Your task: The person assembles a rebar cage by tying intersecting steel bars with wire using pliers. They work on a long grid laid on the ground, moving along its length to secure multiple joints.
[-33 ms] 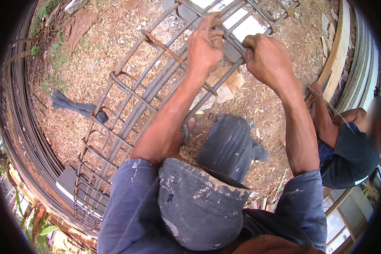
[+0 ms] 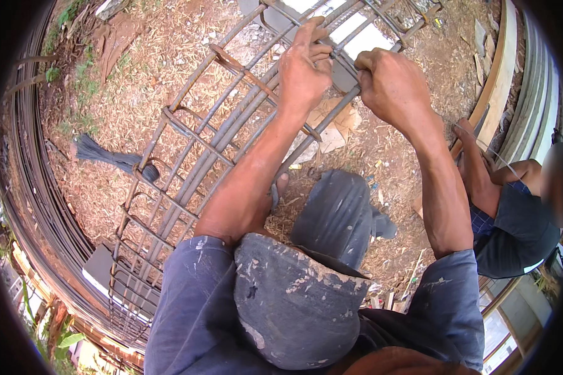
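Observation:
A long rebar cage (image 2: 197,139) of rusty and grey bars runs diagonally from the lower left to the top. My left hand (image 2: 303,78) is at its upper part, its fingers bent around a bar and the index finger reaching across the bars. Just to the right, my right hand (image 2: 394,81) is closed in a fist beside the near long bar. Thin dark pieces cross the gap between the two hands. Whatever the right fist grips is hidden by its fingers.
A bundle of dark tie wire (image 2: 109,154) lies on straw-strewn soil left of the cage. Long bars (image 2: 28,150) are stacked along the left edge. At right, another person (image 2: 513,212) sits handling a thin wire, near long boards (image 2: 491,81). A grey block (image 2: 100,269) is under the cage's near end.
My right hand has shifted very slightly to the left and up. The other person's arm and thin wire have moved a little. The cage looks the same.

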`<action>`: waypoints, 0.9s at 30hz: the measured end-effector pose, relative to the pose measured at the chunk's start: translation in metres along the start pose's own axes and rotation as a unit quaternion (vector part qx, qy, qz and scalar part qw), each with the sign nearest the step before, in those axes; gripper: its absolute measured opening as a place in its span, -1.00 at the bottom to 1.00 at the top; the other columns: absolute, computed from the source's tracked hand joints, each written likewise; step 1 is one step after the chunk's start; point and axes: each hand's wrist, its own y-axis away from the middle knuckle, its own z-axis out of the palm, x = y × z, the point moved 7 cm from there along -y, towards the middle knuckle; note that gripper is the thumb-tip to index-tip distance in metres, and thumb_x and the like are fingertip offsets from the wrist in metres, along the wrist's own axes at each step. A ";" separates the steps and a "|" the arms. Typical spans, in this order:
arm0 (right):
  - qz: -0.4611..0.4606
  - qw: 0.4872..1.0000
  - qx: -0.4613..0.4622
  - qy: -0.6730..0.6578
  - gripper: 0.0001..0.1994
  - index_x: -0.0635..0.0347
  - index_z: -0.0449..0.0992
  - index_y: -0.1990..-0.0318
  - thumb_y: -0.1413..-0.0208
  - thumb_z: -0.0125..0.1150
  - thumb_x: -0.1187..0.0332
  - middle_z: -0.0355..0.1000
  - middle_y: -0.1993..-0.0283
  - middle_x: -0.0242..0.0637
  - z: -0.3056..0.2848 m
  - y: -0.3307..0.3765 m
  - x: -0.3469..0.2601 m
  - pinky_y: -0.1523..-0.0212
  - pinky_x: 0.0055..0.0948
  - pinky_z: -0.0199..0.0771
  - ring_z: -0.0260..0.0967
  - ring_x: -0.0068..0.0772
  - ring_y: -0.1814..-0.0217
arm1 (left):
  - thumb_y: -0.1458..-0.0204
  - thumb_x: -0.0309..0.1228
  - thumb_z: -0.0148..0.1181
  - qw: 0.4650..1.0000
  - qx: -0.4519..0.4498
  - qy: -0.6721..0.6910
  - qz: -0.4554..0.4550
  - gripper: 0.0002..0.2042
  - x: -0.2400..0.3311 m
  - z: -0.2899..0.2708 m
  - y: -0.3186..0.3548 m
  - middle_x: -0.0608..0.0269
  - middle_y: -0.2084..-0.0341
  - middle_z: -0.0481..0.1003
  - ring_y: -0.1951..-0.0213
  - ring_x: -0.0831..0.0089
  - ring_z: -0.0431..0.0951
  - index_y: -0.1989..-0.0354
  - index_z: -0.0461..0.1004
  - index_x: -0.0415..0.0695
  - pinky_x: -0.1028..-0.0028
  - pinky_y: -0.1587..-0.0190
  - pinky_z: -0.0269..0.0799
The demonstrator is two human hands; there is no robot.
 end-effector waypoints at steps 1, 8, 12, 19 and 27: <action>-0.042 0.999 0.026 -0.008 -0.77 0.22 0.65 0.26 0.11 0.16 0.51 0.56 0.34 0.03 0.005 -0.002 -0.004 0.10 -0.07 0.54 0.55 0.09 0.19 | 0.15 -0.76 0.15 1.000 -0.003 0.004 -0.003 -0.35 0.001 0.003 0.000 -0.07 0.29 0.63 0.27 0.23 0.68 -0.24 0.31 -0.19 0.35 0.20 0.59; -0.130 0.988 0.074 0.041 -0.78 0.15 0.67 0.21 -0.03 0.12 0.44 0.59 0.22 -0.09 0.007 -0.083 0.011 0.05 -0.08 0.52 0.54 0.00 0.13 | 0.14 -0.71 0.23 0.992 0.093 0.019 -0.087 -0.35 0.002 0.015 0.000 -0.11 0.21 0.57 0.25 0.26 0.67 -0.23 0.23 -0.30 0.39 0.24 0.61; -0.047 0.990 -0.009 0.136 -0.75 0.10 0.68 0.17 0.01 0.18 0.42 0.60 0.28 -0.08 0.016 -0.083 0.026 0.11 -0.06 0.55 0.56 0.01 0.16 | 0.09 -0.62 0.31 0.994 0.088 -0.031 -0.047 -0.40 0.012 0.018 0.002 -0.09 0.25 0.59 0.23 0.28 0.67 -0.19 0.27 -0.33 0.41 0.22 0.60; -0.060 0.984 -0.044 0.161 -0.82 0.27 0.64 0.34 0.07 0.20 0.42 0.55 0.39 0.10 0.020 -0.071 0.019 0.27 -0.05 0.58 0.57 0.09 0.30 | 0.15 -0.59 0.30 0.992 0.062 -0.083 -0.071 -0.63 0.004 0.013 -0.015 0.03 0.45 0.65 0.37 0.23 0.67 0.09 0.48 -0.34 0.33 0.22 0.52; 0.102 0.961 -0.127 -0.223 -0.79 0.33 0.62 0.40 0.05 0.23 0.32 0.57 0.44 -0.04 0.005 -0.042 0.044 0.29 -0.23 0.54 0.53 -0.12 0.39 | 0.05 -0.61 0.24 0.975 -0.100 0.073 -0.183 -0.64 -0.024 0.017 -0.033 -0.04 0.28 0.64 0.24 0.37 0.65 0.02 0.50 -0.43 0.48 0.12 0.56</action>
